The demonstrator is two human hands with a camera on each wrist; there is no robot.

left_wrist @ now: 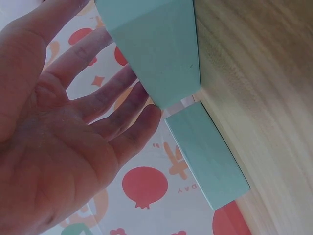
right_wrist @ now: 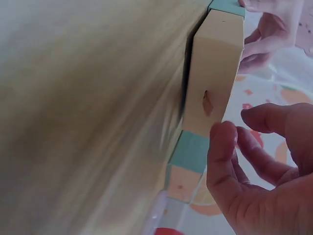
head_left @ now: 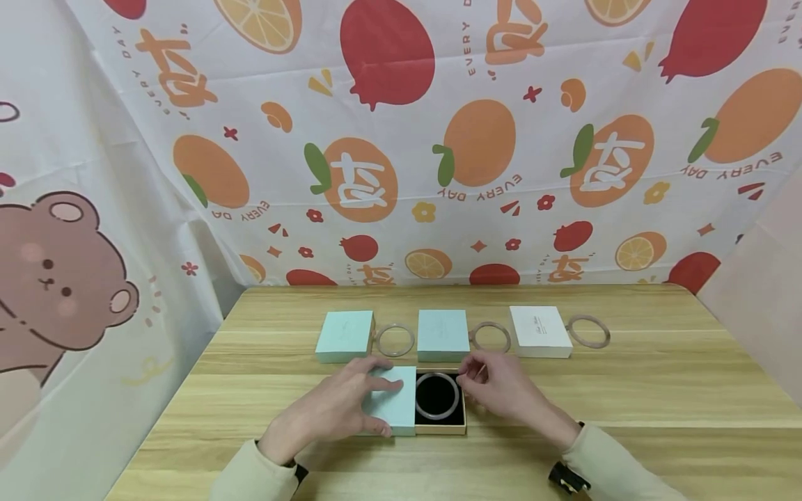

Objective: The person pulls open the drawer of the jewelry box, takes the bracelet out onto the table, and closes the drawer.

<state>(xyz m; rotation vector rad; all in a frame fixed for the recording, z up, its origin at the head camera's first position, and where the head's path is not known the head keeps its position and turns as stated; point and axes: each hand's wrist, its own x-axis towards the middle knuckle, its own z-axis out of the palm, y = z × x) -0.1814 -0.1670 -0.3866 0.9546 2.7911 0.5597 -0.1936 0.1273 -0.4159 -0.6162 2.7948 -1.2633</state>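
Observation:
A mint-green box sleeve (head_left: 397, 400) lies on the table, its drawer (head_left: 441, 429) pulled out to the right. On the drawer's black lining sits a greyish translucent bangle (head_left: 437, 416). My left hand (head_left: 335, 402) rests on the sleeve, fingers spread across its top and thumb at the near edge. The right hand (head_left: 501, 386) is at the drawer's far right corner, fingers bent. In the right wrist view, thumb and fingertips stand apart with nothing between them, beside the drawer's tan end (right_wrist: 212, 73), which has a small tab.
Behind stand two mint boxes (head_left: 344, 336) (head_left: 443, 335) and a white box (head_left: 540, 330). Bangles lie to the right of each: one left (head_left: 378, 341), one middle (head_left: 509, 342), one right (head_left: 608, 334). A fruit-printed cloth (head_left: 282, 174) hangs at the table's back edge.

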